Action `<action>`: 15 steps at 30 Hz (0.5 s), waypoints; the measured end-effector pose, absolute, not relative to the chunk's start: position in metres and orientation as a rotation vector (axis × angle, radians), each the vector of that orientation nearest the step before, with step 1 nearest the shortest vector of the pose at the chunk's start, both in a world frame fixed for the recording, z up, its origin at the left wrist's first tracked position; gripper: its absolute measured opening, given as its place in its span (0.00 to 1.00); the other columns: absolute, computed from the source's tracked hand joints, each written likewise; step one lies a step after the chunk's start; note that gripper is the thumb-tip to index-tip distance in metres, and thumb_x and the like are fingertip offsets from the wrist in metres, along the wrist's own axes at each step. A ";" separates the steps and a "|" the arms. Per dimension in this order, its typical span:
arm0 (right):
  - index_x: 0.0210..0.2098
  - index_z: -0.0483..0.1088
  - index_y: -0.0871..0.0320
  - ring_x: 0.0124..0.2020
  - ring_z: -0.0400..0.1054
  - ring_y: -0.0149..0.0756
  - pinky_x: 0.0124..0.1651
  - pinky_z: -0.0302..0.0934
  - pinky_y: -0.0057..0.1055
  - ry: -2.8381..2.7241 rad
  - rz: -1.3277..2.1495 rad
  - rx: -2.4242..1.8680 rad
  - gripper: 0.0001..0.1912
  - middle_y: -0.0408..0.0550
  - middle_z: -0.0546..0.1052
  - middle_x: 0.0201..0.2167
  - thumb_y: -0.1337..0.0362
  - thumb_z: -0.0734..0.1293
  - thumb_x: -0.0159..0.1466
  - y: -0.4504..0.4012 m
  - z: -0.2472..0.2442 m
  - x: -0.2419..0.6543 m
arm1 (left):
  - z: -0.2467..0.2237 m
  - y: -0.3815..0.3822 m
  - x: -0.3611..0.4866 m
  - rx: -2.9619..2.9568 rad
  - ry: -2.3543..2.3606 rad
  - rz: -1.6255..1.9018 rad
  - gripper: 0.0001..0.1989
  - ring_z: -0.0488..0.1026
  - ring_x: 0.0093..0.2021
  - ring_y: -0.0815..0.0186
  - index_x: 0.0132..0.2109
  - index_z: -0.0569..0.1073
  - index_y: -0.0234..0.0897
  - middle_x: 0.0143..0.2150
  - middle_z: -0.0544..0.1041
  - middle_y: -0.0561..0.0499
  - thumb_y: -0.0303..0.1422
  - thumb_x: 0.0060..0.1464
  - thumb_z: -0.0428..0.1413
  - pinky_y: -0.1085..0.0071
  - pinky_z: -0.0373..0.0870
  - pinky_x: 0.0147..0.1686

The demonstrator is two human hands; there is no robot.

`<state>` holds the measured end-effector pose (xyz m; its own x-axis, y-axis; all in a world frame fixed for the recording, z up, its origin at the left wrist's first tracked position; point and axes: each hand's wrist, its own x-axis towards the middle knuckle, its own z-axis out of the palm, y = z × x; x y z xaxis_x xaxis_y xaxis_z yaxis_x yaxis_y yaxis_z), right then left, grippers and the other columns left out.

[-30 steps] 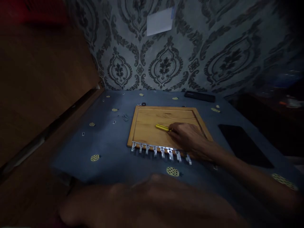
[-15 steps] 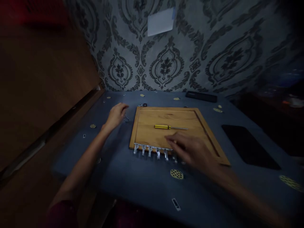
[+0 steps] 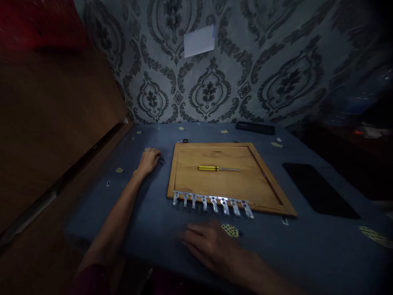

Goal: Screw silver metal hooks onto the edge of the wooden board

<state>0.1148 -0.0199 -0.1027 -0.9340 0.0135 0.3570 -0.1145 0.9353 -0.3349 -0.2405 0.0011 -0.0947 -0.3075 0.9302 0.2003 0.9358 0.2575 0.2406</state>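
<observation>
My left hand (image 3: 149,160) rests on the table left of the board, its fingers closed at a small thin wire loop (image 3: 162,160) that sticks out past the fingertips. My right hand (image 3: 210,246) is low over the cloth in front of the board, slightly blurred, fingers stretched out with nothing visible in them. A framed wooden board (image 3: 221,184) lies flat between and beyond the hands. On it is a screwdriver (image 3: 215,169) with a yellow handle, its shaft pointing right. A metal strip with several hooks (image 3: 214,201) lines the board's front edge.
The table has a blue patterned cloth (image 3: 147,229). A black flat slab (image 3: 319,189) lies to the right, and a dark oblong thing (image 3: 255,128) lies by the papered wall. A small black piece (image 3: 185,140) sits behind the board. Wooden furniture (image 3: 61,110) borders the left.
My right hand has moved off the board's front edge, toward me and left, uncovering the right-hand hooks. My left hand has come down to the wire loop. The view has shifted slightly.
</observation>
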 end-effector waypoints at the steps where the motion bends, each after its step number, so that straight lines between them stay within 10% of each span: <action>1: 0.40 0.77 0.55 0.27 0.72 0.32 0.31 0.60 0.30 -2.742 0.502 0.090 0.08 0.42 0.79 0.30 0.71 0.66 0.71 -0.020 -0.102 0.109 | -0.098 0.001 -0.243 -1.838 -2.479 -0.524 0.19 0.76 0.56 0.56 0.60 0.73 0.36 0.60 0.75 0.42 0.40 0.68 0.59 0.52 0.78 0.55; 15: 0.44 0.82 0.55 0.28 0.81 0.34 0.35 0.76 0.27 -2.253 0.711 -0.018 0.13 0.46 0.86 0.31 0.66 0.63 0.74 -0.009 -0.122 0.092 | -0.112 0.003 -0.265 -1.738 -2.649 -1.358 0.20 0.77 0.54 0.57 0.60 0.73 0.35 0.58 0.76 0.42 0.40 0.67 0.59 0.53 0.79 0.52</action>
<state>0.0922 -0.0087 -0.1218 -0.7113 0.2242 0.6662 -0.1991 0.8447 -0.4968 -0.2648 0.0033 -0.1118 -0.4569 0.8755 0.1573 0.6388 0.1999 0.7430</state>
